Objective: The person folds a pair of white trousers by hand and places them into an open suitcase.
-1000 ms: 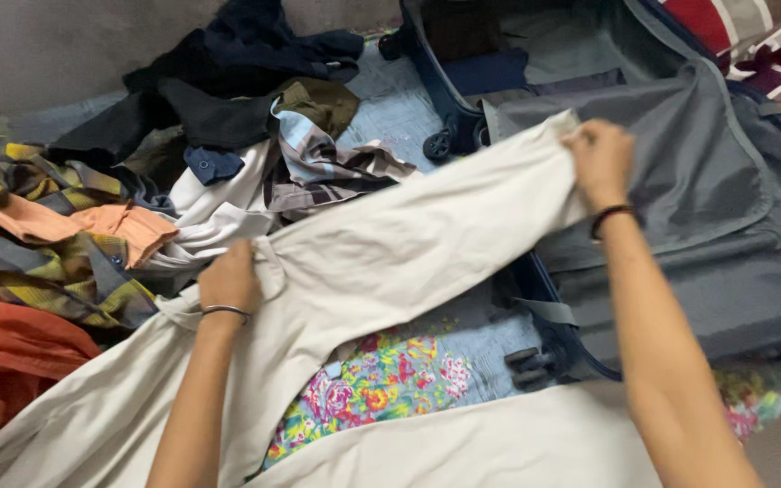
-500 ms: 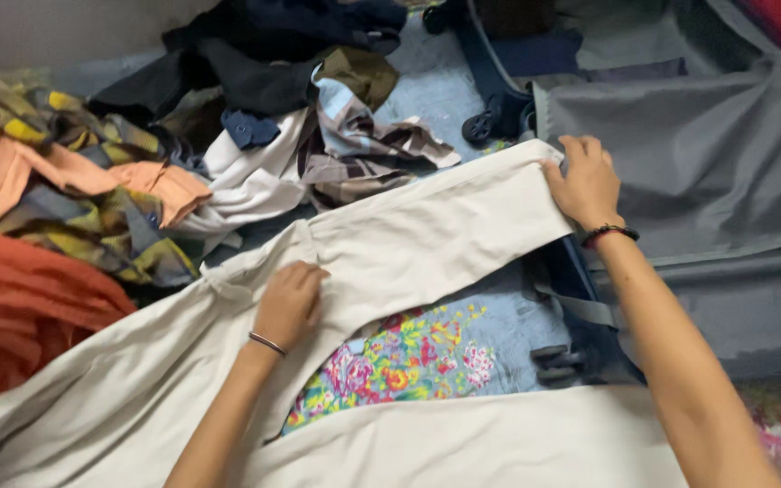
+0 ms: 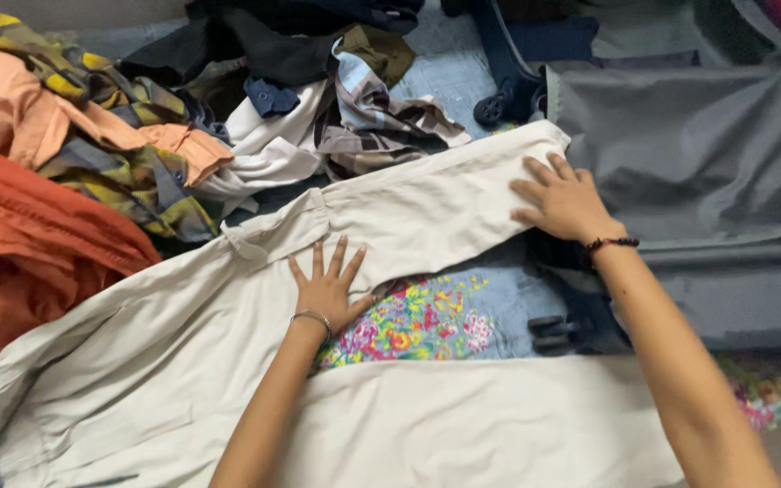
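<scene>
A pair of cream trousers [image 3: 183, 343] lies spread over a floral sheet [image 3: 418, 316], one leg stretching up to the right, the other across the bottom. My left hand [image 3: 327, 285] presses flat, fingers spread, where the two legs meet. My right hand [image 3: 562, 201] lies flat with fingers apart on the far end of the upper leg, beside the open suitcase [image 3: 698, 163]. Neither hand grips the cloth.
A heap of clothes fills the left and top: an orange garment [image 3: 29, 244], a yellow-patterned cloth [image 3: 128, 172], a white shirt [image 3: 264, 154], a striped shirt [image 3: 372, 117] and dark garments [image 3: 255, 45]. The grey-lined suitcase lies open at the right, its wheels [image 3: 490, 108] nearby.
Both hands let go of the trouser leg and now lie flat on it with fingers spread. The leg has been laid down; the view shifted right and down.
</scene>
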